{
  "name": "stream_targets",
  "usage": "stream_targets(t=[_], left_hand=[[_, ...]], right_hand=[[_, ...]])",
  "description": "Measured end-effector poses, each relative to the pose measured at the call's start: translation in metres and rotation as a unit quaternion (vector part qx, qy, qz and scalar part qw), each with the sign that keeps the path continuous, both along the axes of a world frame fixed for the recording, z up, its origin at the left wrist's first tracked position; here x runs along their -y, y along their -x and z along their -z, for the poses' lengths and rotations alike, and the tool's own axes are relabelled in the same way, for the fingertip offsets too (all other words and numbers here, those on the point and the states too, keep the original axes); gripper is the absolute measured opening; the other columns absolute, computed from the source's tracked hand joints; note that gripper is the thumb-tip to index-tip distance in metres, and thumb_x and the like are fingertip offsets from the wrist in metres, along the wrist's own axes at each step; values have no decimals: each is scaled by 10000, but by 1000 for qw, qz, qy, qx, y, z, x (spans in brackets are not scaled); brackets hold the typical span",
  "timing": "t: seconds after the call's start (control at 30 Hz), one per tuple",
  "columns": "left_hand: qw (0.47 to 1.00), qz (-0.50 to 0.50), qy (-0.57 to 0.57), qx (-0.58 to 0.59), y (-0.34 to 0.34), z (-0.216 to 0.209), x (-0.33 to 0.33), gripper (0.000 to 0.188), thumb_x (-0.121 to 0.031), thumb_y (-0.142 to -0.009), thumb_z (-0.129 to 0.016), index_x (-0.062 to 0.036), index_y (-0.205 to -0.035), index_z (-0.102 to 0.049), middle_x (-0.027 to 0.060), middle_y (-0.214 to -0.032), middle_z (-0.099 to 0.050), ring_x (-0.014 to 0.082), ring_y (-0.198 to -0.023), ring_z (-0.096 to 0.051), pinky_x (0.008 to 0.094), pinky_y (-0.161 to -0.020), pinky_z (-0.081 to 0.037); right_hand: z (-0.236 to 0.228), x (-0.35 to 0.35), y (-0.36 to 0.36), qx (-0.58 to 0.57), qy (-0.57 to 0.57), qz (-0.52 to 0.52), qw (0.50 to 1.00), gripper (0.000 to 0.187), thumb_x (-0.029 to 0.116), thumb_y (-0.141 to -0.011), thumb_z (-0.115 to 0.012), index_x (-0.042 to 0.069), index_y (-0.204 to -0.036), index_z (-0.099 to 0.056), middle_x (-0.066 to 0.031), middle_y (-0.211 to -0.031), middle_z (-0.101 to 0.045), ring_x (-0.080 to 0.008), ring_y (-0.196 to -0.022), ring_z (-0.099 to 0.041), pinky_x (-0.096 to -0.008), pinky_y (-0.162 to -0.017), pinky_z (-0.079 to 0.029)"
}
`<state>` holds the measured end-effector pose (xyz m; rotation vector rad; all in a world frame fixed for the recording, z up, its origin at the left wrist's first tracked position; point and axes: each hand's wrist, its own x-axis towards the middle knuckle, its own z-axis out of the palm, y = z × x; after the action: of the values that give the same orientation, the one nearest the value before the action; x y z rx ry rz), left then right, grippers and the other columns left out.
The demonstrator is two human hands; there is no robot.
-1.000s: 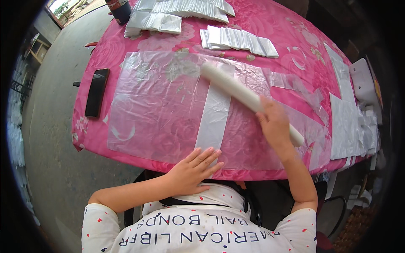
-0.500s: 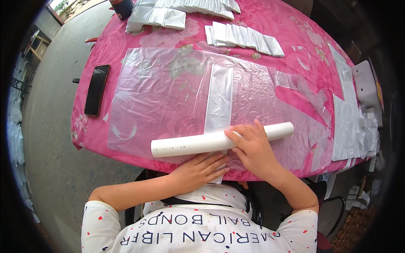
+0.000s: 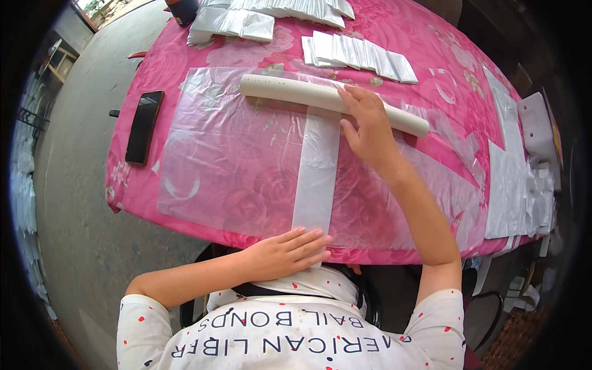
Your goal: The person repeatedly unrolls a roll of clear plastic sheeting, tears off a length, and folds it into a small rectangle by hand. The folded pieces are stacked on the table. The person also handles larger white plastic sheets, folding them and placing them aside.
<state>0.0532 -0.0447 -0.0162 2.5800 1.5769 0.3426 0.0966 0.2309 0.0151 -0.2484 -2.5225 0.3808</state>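
Note:
A white plastic pipe (image 3: 283, 90) lies crosswise near the far edge of a clear plastic sheet (image 3: 234, 166), its right end tilted nearer to me. My right hand (image 3: 372, 126) holds the pipe near its middle, fingers over the top and thumb along the near side. Under the pipe runs a folded white plastic strip (image 3: 317, 169), stretching over the sheet toward my body. At the table's front edge my left hand (image 3: 285, 251) rests flat across the strip's near end, fingers stretched out and holding nothing.
A pink flowered cloth (image 3: 203, 55) covers the table. A black phone (image 3: 144, 127) lies at the left. Fanned stacks of folded white bags (image 3: 364, 52) sit at the far side, near a dark container (image 3: 183, 9). More white plastic (image 3: 507, 191) lies at the right edge.
My right hand has moved the pipe away from me, from the near part of the sheet to its far part. The left hand stays at the front edge.

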Motion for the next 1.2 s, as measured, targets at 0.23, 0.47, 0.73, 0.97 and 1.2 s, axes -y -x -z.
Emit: stream_targets(t=[0.23,0.47,0.73,0.97,1.2], left_hand=[[993,16,29,115,11,-6,2,435,-157,-834,-466,-12,-1243,-473,111,-1362,-412,240,-1268,-388,380,-1037,-337],[978,8,-33,208,32,-26,-11,502,-169,-763,-570,-13,-1232,-480,148,-1296,-471,270,-1230,-431,392,-1039,-335],[982,-128,-34,138,33,-19,-28,717,-315,-625,-688,17,-1222,-471,167,-1201,-525,299,-1115,-511,401,-919,-418],[932,-210,-54,291,38,-21,-46,507,-244,-753,-626,10,-1175,-507,121,-935,-633,254,-825,-613,351,-753,-477],[810,-368,-2,456,41,-29,-57,442,-176,-861,-529,15,-1248,-435,189,-1162,-541,301,-915,-583,393,-753,-477]], right_hand=[[-5,69,-61,149,200,-201,947,577,-86,-637,-508,14,-1205,-499,-175,-1134,-541,-346,-1071,-504,-398,-935,-410],[13,93,-80,70,137,-154,976,464,-32,-649,-577,0,-1111,-552,-149,-1125,-544,-317,-1036,-525,-389,-895,-440],[19,96,-84,53,64,-107,991,363,19,-659,-618,24,-1022,-615,-105,-1059,-580,-272,-964,-555,-368,-812,-468],[9,89,-73,27,188,-57,980,180,32,-738,-593,36,-911,-641,-83,-805,-632,-256,-704,-587,-320,-637,-491],[-9,70,-48,200,560,115,796,224,186,-875,-561,-14,-796,-624,-59,-646,-618,-119,-576,-635,-249,-517,-454]])
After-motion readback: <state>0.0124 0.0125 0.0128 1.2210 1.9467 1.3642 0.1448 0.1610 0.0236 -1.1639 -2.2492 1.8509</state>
